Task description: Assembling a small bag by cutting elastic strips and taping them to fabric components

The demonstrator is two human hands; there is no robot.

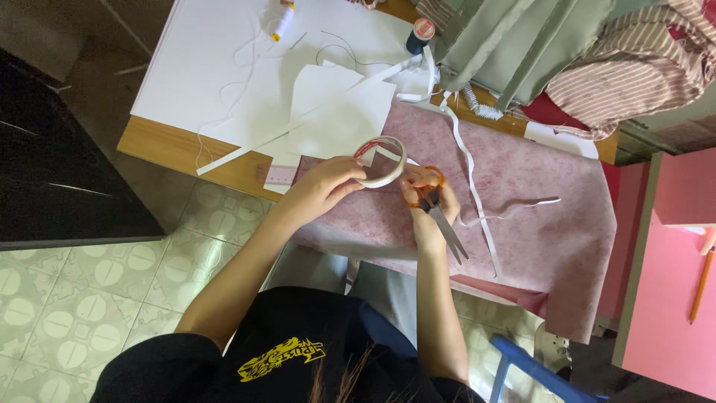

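My left hand [319, 186] holds a white roll of tape [382, 160] upright above a sheet of pink fabric [537, 239]. My right hand [426, 207] grips scissors [440, 213] with orange handles, blades pointing toward me and to the right. The two hands are close together, and a short end of tape runs from the roll toward the right hand. A thin white strip [507, 213] trails over the fabric to the right of the scissors.
White paper sheets [339, 112] and a long white strip lie on a wooden table [160, 145]. A dark thread spool [420, 33] and a white spool [282, 21] stand at the back. Grey and striped cloth [597, 67] is piled far right. Pink furniture [671, 298] holds a pencil [701, 287].
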